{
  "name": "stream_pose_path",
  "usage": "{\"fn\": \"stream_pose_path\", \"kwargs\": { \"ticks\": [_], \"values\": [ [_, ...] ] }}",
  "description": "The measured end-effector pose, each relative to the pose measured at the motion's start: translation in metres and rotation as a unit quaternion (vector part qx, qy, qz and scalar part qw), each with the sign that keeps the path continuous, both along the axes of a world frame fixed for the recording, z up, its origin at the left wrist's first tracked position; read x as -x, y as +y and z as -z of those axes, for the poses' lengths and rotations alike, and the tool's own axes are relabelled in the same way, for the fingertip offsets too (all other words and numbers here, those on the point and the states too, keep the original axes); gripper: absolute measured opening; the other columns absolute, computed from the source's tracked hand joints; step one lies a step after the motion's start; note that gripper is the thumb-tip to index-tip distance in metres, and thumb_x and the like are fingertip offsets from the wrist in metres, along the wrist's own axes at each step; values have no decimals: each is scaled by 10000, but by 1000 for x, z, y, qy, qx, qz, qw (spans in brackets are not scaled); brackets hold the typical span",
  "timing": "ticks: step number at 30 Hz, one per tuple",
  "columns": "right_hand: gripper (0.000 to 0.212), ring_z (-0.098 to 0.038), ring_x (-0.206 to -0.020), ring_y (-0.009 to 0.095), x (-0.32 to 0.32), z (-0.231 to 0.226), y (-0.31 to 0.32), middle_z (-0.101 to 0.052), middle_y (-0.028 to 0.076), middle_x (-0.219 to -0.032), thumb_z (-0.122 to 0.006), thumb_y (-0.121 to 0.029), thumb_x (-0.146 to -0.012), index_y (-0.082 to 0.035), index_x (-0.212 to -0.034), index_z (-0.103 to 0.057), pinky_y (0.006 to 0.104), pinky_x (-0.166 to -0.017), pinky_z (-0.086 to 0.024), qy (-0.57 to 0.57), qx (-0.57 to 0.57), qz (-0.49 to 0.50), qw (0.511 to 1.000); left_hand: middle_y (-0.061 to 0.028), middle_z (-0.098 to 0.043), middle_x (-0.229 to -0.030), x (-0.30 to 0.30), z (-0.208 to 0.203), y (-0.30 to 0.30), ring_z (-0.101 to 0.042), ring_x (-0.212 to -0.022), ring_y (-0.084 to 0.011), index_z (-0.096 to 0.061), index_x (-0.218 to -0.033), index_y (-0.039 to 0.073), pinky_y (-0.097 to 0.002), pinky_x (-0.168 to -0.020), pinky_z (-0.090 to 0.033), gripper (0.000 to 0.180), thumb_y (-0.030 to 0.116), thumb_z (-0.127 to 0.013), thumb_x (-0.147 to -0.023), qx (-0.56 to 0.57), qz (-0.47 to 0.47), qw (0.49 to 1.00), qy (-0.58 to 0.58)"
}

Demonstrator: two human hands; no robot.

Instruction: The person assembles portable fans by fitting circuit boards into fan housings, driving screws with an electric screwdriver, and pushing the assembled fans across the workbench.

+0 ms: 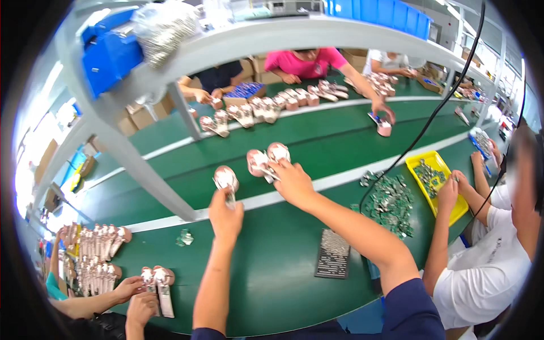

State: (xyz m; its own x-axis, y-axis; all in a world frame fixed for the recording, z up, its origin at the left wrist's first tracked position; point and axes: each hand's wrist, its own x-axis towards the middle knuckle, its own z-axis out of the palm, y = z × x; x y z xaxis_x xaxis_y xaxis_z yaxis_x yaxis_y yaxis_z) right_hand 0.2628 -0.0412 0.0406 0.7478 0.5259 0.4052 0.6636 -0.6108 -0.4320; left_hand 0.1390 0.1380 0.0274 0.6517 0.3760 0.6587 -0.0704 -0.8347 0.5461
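My left hand (226, 220) is closed round the handle of a pink plastic housing (225, 177) with a round head and whitish bits inside. It holds this piece over the pale strip between the near worktop and the green conveyor belt. Farther right, my right hand (293, 182) grips a pair of similar pink housings (256, 161) by their handle ends. Their round heads point away from me, side by side above the belt. My fingers partly hide the handles. A small green circuit board (185, 238) lies on the worktop, left of my left forearm.
A black tray (333, 262) of small metal parts lies beneath my right forearm. Loose green circuit boards (390, 205) are heaped near a yellow tray (456, 215). Co-workers sit at left, right and across the belt. A grey frame post (141, 164) and a hanging black cable (433, 122) cross the space.
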Motion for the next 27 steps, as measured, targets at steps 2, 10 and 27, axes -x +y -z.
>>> {"fn": "stream_pose_path", "kwargs": {
  "ticks": [2, 10, 27],
  "values": [
    [522, -577, -941, 362, -19, -3, 12, -556, 89, -1209, -634, -121, -788, -200, -1297, -547, 451, -820, -537, 20, -3, 34, 999, -193, -667, -972, -34, -5, 10, -653, -917, -369, -621, -1048, -4, -412, -832, -513, 358, 41, -643, -694, 41, 8, 999, 33],
    [320, -658, -904, 382, -144, 2, 28, -680, 155, -1016, -653, -282, -813, -224, -1126, -675, 480, -793, -541, -45, -13, 175, 983, -206, -676, -958, -184, -13, 61, -649, -887, -402, -639, -979, 25, -453, -813, -519, 329, 193, -681, -699, -100, 6, 991, 88],
    [383, -631, -1013, 375, -359, 24, 187, -644, 178, -1122, -605, -229, -830, -130, -1201, -593, 475, -861, -523, -96, 43, 96, 990, -175, -687, -1036, -438, 17, 180, -653, -993, -317, -666, -1027, 35, -396, -898, -489, 450, 349, -719, -708, -126, -88, 987, 45]
  ]
}}
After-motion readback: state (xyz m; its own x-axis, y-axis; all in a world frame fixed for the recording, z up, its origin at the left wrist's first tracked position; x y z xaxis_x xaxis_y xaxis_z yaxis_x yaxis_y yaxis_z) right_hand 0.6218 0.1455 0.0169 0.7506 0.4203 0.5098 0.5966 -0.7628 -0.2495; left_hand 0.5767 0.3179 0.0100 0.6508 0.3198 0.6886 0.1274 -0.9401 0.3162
